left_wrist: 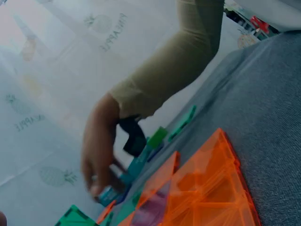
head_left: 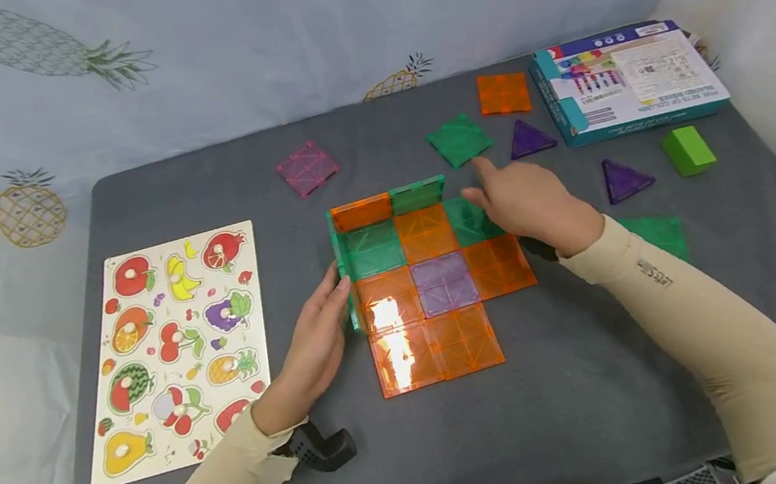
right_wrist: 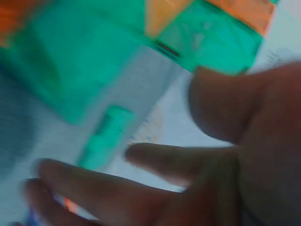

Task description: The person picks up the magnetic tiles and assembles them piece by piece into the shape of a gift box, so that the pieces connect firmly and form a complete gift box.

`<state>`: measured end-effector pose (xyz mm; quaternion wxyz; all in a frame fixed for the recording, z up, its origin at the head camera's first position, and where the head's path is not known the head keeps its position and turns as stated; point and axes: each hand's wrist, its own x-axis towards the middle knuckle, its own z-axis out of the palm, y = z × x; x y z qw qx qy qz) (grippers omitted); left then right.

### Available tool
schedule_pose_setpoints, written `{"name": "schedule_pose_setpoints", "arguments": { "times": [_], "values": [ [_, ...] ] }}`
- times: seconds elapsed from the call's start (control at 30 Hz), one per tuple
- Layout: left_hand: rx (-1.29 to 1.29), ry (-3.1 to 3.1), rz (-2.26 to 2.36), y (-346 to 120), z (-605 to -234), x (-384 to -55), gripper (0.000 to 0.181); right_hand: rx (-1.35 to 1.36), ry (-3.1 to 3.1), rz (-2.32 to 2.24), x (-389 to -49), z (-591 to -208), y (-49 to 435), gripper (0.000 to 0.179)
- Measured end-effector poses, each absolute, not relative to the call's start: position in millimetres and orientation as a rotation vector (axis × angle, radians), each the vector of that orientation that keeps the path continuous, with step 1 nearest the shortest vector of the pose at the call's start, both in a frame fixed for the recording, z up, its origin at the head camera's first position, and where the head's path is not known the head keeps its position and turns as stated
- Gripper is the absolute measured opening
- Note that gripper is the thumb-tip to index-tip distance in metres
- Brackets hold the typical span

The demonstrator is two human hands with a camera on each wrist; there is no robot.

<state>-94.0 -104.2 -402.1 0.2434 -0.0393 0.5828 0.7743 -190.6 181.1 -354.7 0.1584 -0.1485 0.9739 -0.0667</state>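
Two hands at a walled tile base
Left grip, fingers loosely straight, touches the outer side of an upright green wall; right grip, fingers spread and holding nothing, is over the base's far right corner (loose green square near its fingertips)

Head view hi, facing fwd/dn; wrist views nr; tiles shared.
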Motion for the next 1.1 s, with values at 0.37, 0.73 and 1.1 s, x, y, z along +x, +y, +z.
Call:
{"name": "schedule_pose_setpoints", "arguments": {
  "times": [0.37,0.73,1.1],
  "values": [
    [-0.079,1.629,2.119,-99.6,-407.5,-87.2,0.069,-0.386,2.683,-0.403,-148.3,-372.3,185.0,0.068],
    [-0.074,1.647,2.117,-102.8,-409.4,-87.6,0.066,-0.314,2.812,-0.656,-145.0,-343.1,189.6,0.064],
    [-0.059,1.66,2.131,-103.5,-410.8,-88.6,0.069,-0.599,2.849,-0.854,-134.4,-338.2,169.9,0.057]
  ]
}}
